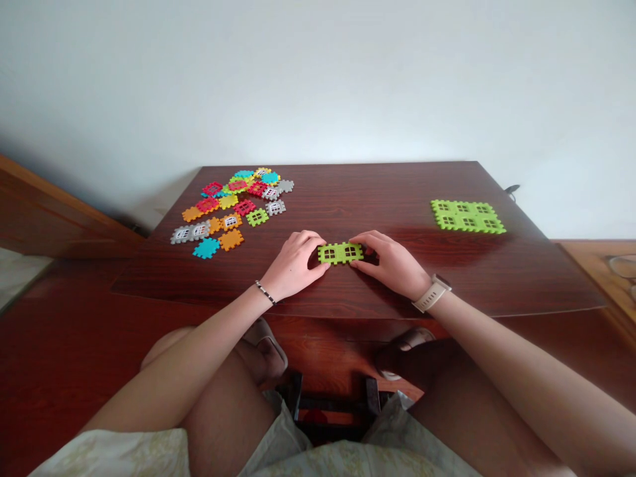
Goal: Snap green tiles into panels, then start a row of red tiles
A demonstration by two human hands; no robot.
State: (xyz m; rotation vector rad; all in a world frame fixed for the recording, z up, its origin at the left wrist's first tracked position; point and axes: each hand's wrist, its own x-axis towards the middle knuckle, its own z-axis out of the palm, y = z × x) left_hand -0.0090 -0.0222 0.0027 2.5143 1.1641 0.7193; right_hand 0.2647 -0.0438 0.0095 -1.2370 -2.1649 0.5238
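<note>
Two green window tiles point(340, 253), joined side by side into a short strip, lie between my hands near the front middle of the table. My left hand point(297, 264) grips the strip's left end between thumb and fingers. On its right end, my right hand point(390, 263) holds the other tile in the same pinch. The undersides of the fingertips are hidden. Both window cut-outs face up.
A green panel of joined window tiles point(467, 216) lies at the table's right. Loose coloured tiles point(231, 240) are scattered and partly stacked at the left. The brown table point(358, 192) stands against a white wall point(348, 79). A dark cable point(511, 190) shows beyond its right edge.
</note>
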